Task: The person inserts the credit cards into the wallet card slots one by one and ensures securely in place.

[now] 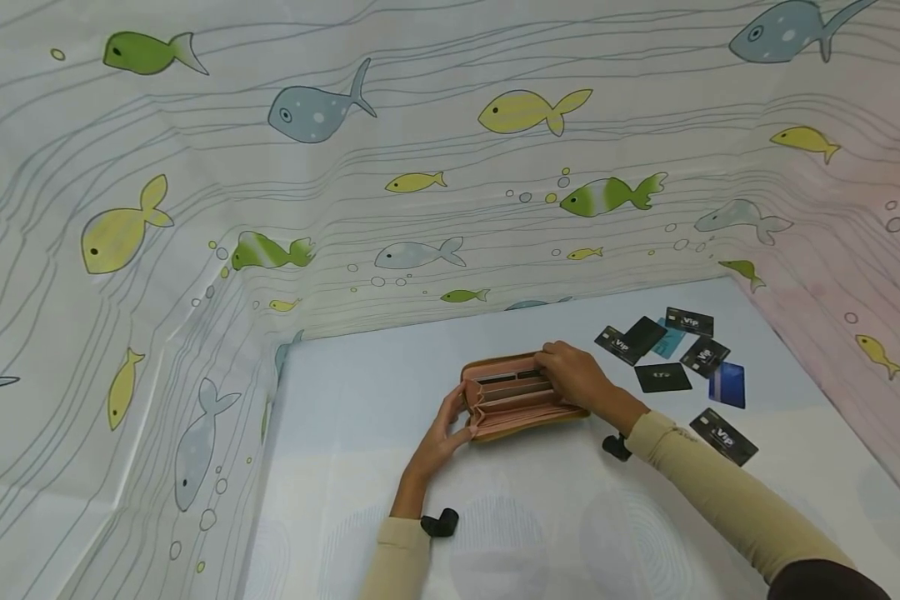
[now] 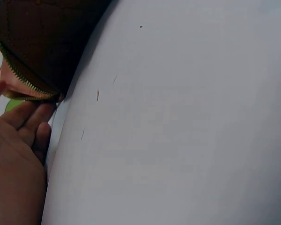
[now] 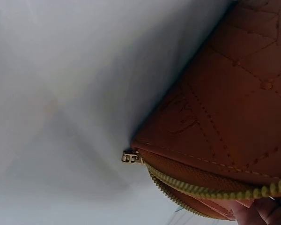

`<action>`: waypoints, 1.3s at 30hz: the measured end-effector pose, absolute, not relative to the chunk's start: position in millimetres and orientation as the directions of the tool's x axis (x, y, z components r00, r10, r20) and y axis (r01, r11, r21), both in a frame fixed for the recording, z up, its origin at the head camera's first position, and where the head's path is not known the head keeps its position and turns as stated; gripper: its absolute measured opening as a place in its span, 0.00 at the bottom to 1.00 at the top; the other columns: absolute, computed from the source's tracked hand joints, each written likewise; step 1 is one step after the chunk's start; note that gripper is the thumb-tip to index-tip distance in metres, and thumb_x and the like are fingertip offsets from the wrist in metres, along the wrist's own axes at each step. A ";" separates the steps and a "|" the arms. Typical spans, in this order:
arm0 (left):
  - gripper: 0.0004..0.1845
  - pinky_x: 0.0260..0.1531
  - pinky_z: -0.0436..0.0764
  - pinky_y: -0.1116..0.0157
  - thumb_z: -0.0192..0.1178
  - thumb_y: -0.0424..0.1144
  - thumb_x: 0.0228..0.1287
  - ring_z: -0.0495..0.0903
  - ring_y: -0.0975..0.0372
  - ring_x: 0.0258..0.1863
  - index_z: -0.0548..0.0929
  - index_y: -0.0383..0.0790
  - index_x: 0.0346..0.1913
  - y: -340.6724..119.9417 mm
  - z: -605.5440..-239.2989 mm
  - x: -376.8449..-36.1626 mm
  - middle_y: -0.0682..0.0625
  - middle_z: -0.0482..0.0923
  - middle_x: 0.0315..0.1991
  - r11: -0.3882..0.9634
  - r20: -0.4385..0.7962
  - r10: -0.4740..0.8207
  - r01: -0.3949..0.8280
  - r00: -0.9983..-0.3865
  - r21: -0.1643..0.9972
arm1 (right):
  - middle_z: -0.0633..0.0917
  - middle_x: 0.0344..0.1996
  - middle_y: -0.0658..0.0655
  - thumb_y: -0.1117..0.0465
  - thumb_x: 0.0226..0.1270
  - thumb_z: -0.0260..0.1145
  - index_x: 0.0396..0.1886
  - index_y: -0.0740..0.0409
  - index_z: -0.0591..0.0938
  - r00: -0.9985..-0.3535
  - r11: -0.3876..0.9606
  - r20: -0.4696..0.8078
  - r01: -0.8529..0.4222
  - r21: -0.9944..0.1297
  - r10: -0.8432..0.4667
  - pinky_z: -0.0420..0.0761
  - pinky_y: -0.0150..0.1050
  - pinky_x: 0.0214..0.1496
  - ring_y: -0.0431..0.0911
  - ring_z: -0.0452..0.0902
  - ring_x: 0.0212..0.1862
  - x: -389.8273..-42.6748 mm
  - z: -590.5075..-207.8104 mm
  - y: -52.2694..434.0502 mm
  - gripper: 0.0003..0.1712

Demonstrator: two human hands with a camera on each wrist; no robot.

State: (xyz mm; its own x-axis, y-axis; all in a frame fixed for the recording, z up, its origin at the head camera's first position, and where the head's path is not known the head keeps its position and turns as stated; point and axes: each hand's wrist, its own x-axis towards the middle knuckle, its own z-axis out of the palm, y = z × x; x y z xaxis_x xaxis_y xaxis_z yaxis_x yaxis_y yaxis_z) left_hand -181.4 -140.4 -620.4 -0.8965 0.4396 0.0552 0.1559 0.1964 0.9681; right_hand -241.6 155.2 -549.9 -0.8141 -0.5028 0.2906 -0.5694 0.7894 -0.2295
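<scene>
A brown stitched zip wallet (image 1: 525, 407) is held spread, its pink lining and card slots facing up in the head view. Its brown outside (image 3: 215, 117) and gold zip teeth (image 3: 201, 191) show in the right wrist view. My left hand (image 1: 437, 442) grips the wallet's left end, thumb near the front corner and fingers along the side. My right hand (image 1: 573, 375) reaches over the right end, fingers curled down at the back slots, pinching a dark card (image 1: 528, 374). Beside that card, another dark card edge (image 1: 498, 379) shows in the slots. My palm hides the wallet's right end.
Several cards lie scattered on the white table (image 1: 345, 467) to the right: black VIP cards (image 1: 705, 357), a plain black one (image 1: 645, 336), and a blue one (image 1: 727, 385). One VIP card (image 1: 723, 436) lies close to my right sleeve. Fish-printed sheeting (image 1: 420, 217) surrounds the table.
</scene>
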 end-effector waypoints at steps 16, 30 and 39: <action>0.42 0.70 0.55 0.35 0.55 0.31 0.72 0.57 0.41 0.76 0.44 0.40 0.81 -138.0 -603.4 -177.0 0.35 0.53 0.78 0.201 0.047 0.456 0.154 -0.889 0.967 | 0.81 0.35 0.51 0.66 0.66 0.69 0.40 0.57 0.86 -0.839 0.795 0.284 -0.536 -0.282 -0.465 0.83 0.38 0.39 0.44 0.78 0.40 -236.9 -552.2 162.6 0.05; 0.41 0.71 0.53 0.35 0.55 0.31 0.72 0.56 0.41 0.76 0.44 0.36 0.80 -139.9 -582.7 -175.1 0.34 0.52 0.78 0.195 0.032 0.473 0.140 -0.881 0.971 | 0.83 0.35 0.53 0.67 0.61 0.73 0.42 0.59 0.85 -0.826 0.761 0.412 -0.536 -0.366 -0.384 0.83 0.43 0.36 0.45 0.82 0.37 -221.1 -538.5 217.2 0.10; 0.42 0.70 0.54 0.35 0.55 0.32 0.72 0.57 0.41 0.75 0.43 0.35 0.80 -141.0 -584.9 -174.9 0.34 0.53 0.78 0.188 0.044 0.491 0.155 -0.870 0.970 | 0.85 0.38 0.61 0.70 0.63 0.70 0.45 0.65 0.84 -0.945 0.821 0.263 -0.305 -0.483 -0.197 0.85 0.49 0.38 0.54 0.83 0.39 -194.6 -537.8 283.3 0.10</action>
State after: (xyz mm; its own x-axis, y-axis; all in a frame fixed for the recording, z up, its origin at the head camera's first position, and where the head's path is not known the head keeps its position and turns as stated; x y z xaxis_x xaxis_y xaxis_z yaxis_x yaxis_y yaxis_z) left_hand -174.9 -141.0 -584.9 -0.8703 0.4906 0.0437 0.1550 0.1885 0.9698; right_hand -194.6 283.3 -537.8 -0.9447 -0.1966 0.2625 -0.3051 0.8206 -0.4833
